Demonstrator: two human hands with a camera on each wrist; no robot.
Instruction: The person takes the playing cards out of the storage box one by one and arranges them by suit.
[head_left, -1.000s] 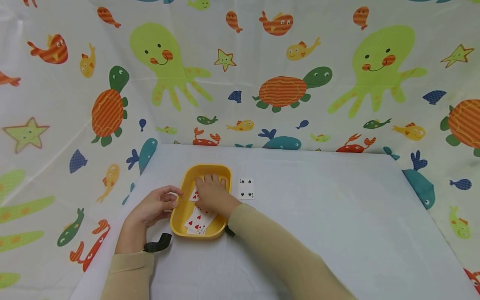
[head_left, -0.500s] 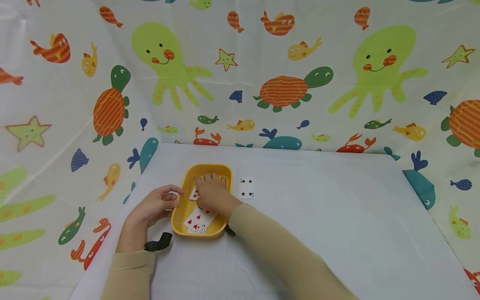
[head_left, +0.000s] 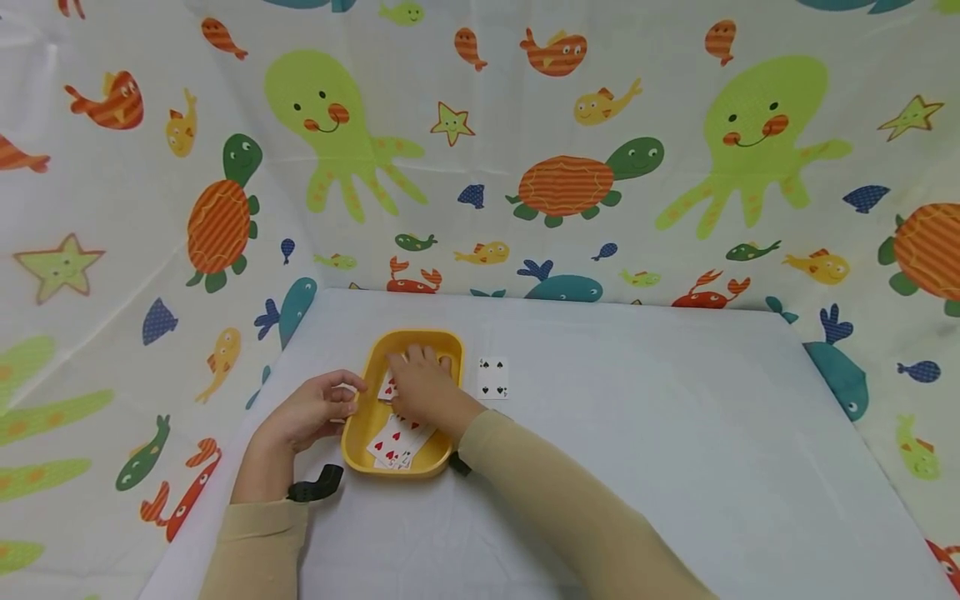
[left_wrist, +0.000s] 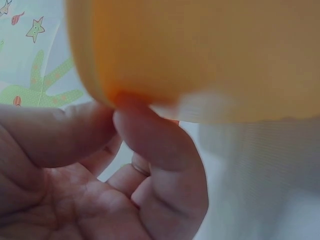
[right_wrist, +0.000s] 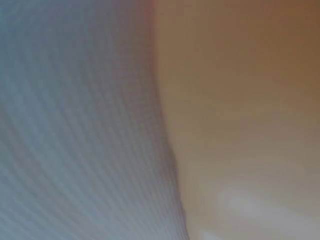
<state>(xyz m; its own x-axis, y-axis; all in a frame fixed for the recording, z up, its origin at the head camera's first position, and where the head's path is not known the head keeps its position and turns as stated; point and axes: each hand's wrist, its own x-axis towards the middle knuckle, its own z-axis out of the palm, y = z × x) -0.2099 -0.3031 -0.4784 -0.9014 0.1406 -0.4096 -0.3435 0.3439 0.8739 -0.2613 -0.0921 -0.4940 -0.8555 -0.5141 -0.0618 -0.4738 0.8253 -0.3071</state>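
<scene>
A yellow tray (head_left: 352,433) with rounded corners lies on the white table, several playing cards (head_left: 397,440) inside it. At its left side my left hand (head_left: 307,410) holds the rim; the left wrist view shows the thumb and a bent finger (left_wrist: 160,135) pinching the tray's edge (left_wrist: 82,55). My right hand (head_left: 426,390) reaches down into the far half of the tray, over a heart card (head_left: 387,388) that it partly covers. What its fingertips touch is hidden. Only blurred tray wall (right_wrist: 240,125) and white cloth fill the right wrist view.
A four of spades (head_left: 492,378) lies face up on the table (head_left: 660,433), just right of the tray. Behind and at the sides hangs a cloth (head_left: 480,167) printed with sea animals. A black wrist-camera mount (head_left: 317,485) sits on the left wrist.
Both hands stay in place. The right hand's fingers shift very slightly to the left inside the tray, and the head view tilts a little.
</scene>
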